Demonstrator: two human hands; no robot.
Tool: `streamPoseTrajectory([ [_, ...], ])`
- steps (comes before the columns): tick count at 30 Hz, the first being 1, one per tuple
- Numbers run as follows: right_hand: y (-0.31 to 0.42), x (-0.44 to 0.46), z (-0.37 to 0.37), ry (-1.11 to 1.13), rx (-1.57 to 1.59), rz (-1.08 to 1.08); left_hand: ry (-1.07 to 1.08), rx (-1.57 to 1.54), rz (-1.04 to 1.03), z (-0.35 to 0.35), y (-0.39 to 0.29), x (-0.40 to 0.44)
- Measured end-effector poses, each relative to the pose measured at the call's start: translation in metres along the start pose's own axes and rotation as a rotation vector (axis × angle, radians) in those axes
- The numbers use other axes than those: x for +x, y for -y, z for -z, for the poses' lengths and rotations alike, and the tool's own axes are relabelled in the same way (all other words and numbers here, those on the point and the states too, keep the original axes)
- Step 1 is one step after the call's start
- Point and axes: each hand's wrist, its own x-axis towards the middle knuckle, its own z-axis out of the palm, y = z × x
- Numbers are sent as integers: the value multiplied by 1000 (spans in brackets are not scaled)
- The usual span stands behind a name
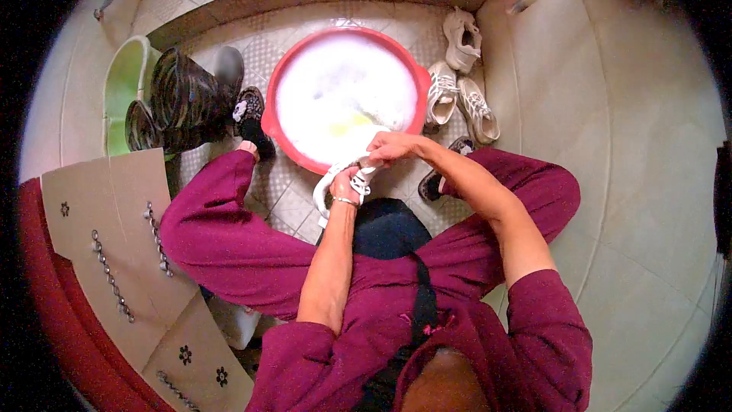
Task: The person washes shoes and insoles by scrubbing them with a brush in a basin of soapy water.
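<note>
A white lace-up sneaker (325, 189) is held at the middle of the frame, across the near rim of the red basin (271, 123), with its lower end hanging outside it. The sneaker is grasped by the left hand (347, 185), which is closed around it beside the white laces (361, 182); whether any fingers are tucked inside cannot be told. The fingers of the right hand (390, 149) are curled onto the sneaker's upper end (whether something small is also pinched beneath them is hidden).

For good handling, the sneaker is best steadied firmly by the left hand, while the working effort is left to the right. It would be better shifted a little upward in the frame, so that drips are caught by the basin rather than by the tiled floor (259, 30). Foam could be drawn from the thick white suds (320, 69) in small amounts, since a soapy upper may well turn slippery. The laces are best kept clear of the fingers. Care is also called for at the rim, where a hard downward push could tip the basin.
</note>
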Motion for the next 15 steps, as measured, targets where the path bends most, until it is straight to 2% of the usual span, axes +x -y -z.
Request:
streamPoseTrajectory([
  [2,4,-6,-4,-7,37,43,-42,40,-28,-4,0,-3],
  [4,-1,-2,-6,95,58,45,-36,66,2,-2,0,-3],
  [5,-3,0,-8,82,-81,111,-40,63,-2,1,1,-4],
  [6,2,-1,-9,89,-86,113,-22,82,-49,0,3,-6],
  [8,15,-10,-20,-286,-541,158,-1,104,-87,7,4,1],
  [9,17,-14,-29,-437,-605,78,207,-12,1,21,5,15],
  [10,15,-12,-37,-583,-668,38,265,-3,-58,15,8,9],
  [12,10,-14,-55,-714,-714,54,329,1,-114,6,16,5],
  [14,1,-2,-56,-757,-678,35,69,466,-240,8,15,9],
  [15,-6,2,-45,-654,-632,99,66,468,-242,10,14,10],
])
